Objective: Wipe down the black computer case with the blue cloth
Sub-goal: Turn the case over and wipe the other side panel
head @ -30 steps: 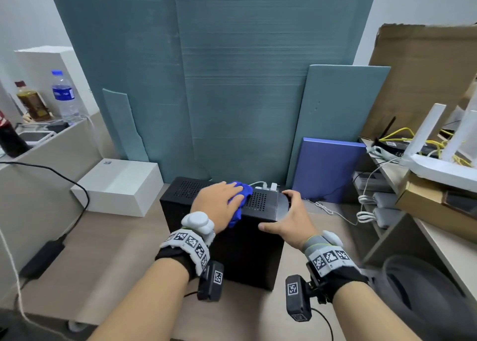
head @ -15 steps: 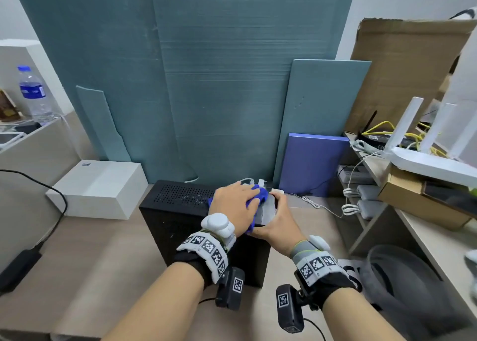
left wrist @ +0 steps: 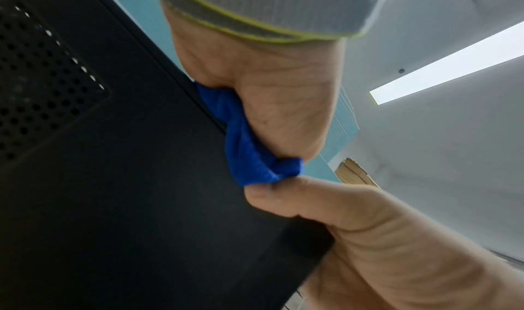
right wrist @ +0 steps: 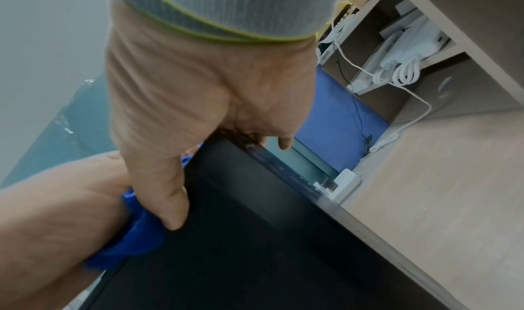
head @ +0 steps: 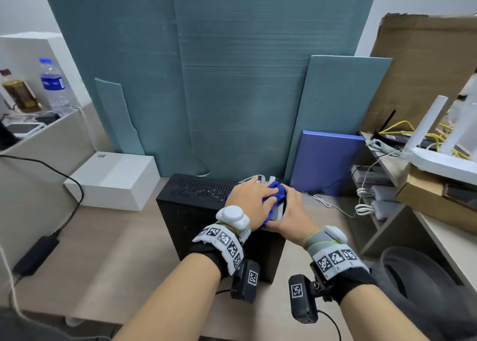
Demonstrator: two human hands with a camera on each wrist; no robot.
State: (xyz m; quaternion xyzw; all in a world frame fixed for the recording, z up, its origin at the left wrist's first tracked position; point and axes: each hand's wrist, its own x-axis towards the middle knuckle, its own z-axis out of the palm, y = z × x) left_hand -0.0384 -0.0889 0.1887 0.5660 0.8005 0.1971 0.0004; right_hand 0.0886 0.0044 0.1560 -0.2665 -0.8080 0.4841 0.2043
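Observation:
The black computer case (head: 196, 211) stands upright on the wooden desk, its perforated top facing me. My left hand (head: 251, 199) lies on the right end of that top, fingers curled over the bunched blue cloth (head: 277, 189) and pressing it down. My right hand (head: 291, 211) grips the case's top right corner, touching the cloth. In the left wrist view the left hand (left wrist: 283, 104) squeezes the cloth (left wrist: 246, 149) against the case edge (left wrist: 113, 180). In the right wrist view the right hand (right wrist: 198, 113) has its thumb on the case (right wrist: 269, 247), fingers over the far edge.
A white box (head: 113, 178) sits left of the case. Teal foam boards (head: 232, 82) and a purple panel (head: 327, 160) lean behind it. A shelf with coiled white cables (head: 364, 206), a router (head: 438, 157), a grey bin (head: 418, 276) crowd the right; a black power adapter (head: 36, 255) lies left.
My left hand has slid the blue cloth rightward along the case top until it meets my right hand. The right hand has kept its grip on the corner.

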